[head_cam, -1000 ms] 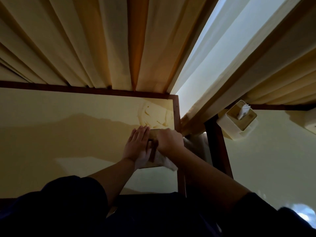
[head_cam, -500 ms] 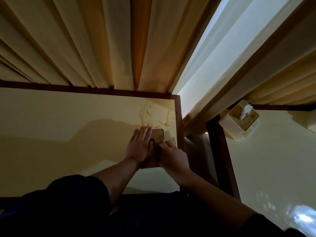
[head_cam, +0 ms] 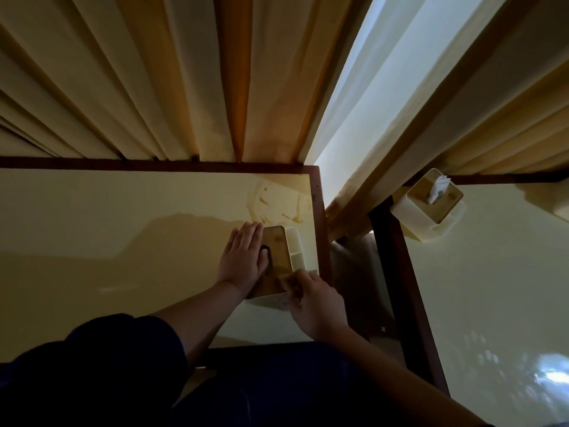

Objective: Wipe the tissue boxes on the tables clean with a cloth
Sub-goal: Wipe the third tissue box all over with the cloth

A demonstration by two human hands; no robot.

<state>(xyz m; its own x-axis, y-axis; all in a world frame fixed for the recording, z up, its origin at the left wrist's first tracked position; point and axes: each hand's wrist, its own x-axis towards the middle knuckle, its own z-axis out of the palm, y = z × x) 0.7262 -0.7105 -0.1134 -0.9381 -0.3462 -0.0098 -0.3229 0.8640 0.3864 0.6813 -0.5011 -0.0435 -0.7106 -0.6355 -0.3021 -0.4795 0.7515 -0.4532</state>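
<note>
Right hand [head_cam: 317, 306] has slid nearer — grip clenched on cloth [head_cam: 288, 286]; left hand [head_cam: 243, 257] flat against tissue box [head_cam: 281, 251].

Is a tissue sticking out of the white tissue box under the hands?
No, the wooden-lidded white tissue box under the hands shows only an empty dark slot.

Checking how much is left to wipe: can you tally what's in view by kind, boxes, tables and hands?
Tissue boxes: 2, near box, far box
Tables: 2, left table, right table
Hands: 2, left hand, right hand
Total: 6
</note>
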